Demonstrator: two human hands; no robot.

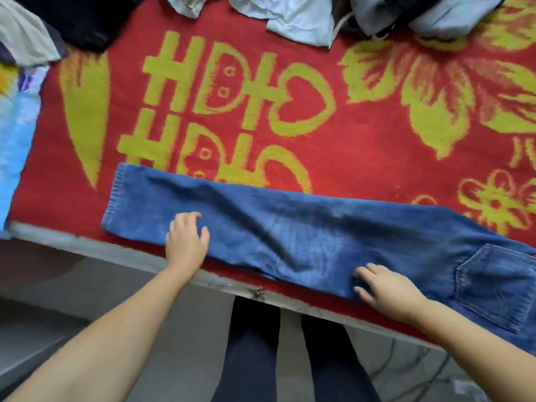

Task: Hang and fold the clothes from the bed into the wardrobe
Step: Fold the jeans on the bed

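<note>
Denim jeans (290, 236) lie halved lengthwise on the blanket (362, 146); left hand (187, 239) at 9 o'clock, right hand (388, 288) at 4, both relaxed-open, smoothing; next, probably fold cuff toward pocket

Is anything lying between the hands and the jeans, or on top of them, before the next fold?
Nothing visible. The left hand and right hand are both over the jeans, whose top is bare. The other clothes lie at the far edge of the bed.
</note>
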